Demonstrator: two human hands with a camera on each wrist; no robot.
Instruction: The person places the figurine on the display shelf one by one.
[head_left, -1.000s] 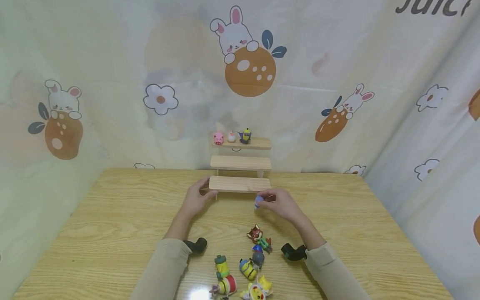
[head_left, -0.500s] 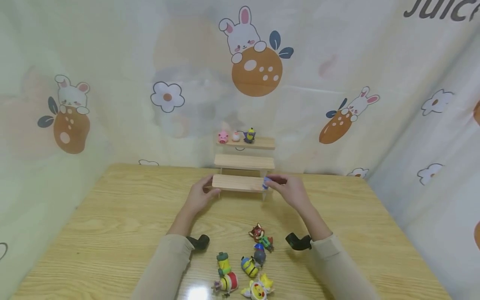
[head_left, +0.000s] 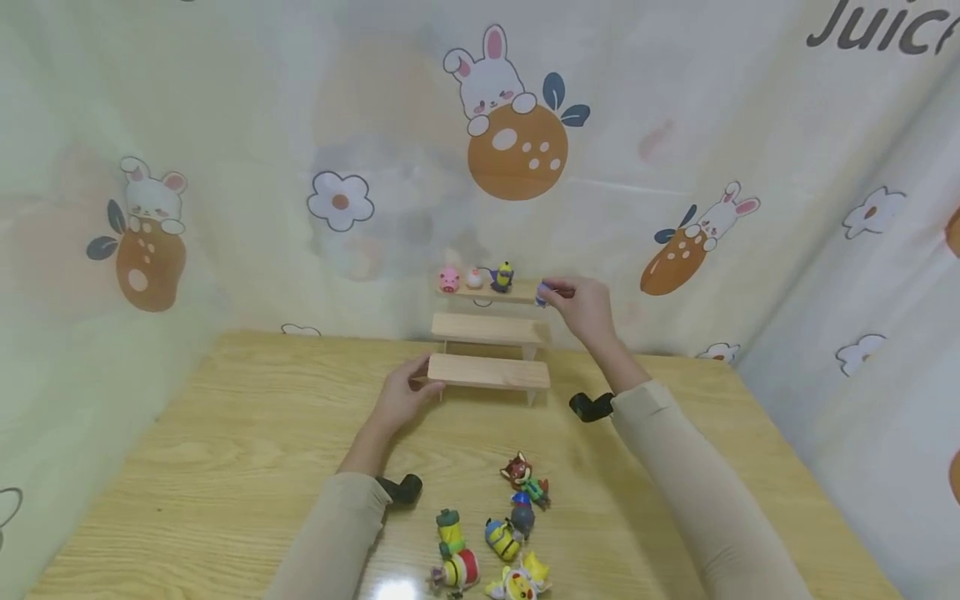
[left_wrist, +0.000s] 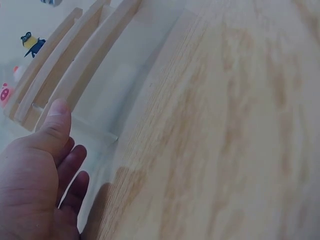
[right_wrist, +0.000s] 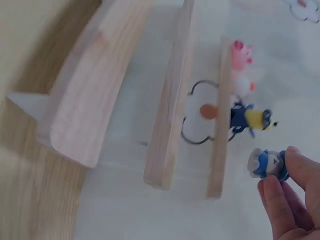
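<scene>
Head view: a small blue figurine (right_wrist: 271, 164) is held by the right hand (head_left: 587, 310) at the right end of the wooden top shelf (head_left: 527, 291). It is pinched between thumb and fingers, and in the right wrist view a narrow gap is seen between it and the shelf. On the same shelf, a pink pig figurine (head_left: 449, 280), a white figurine (head_left: 474, 278) and a yellow-and-dark figurine (head_left: 504, 277) are lined up from the left; a stretch of wood is left between the last and the right edge. The left end of the bottom shelf (head_left: 487, 372) is gripped by the left hand (head_left: 401, 396), its thumb laid against the edge, its lower fingers loosely curved. Open gaps are shown above and below the middle shelf (head_left: 487, 329). Nearer the camera, a fox figurine (head_left: 517, 469) and other toys (head_left: 504, 540) are bunched between the forearms, well apart from the shelves.
</scene>
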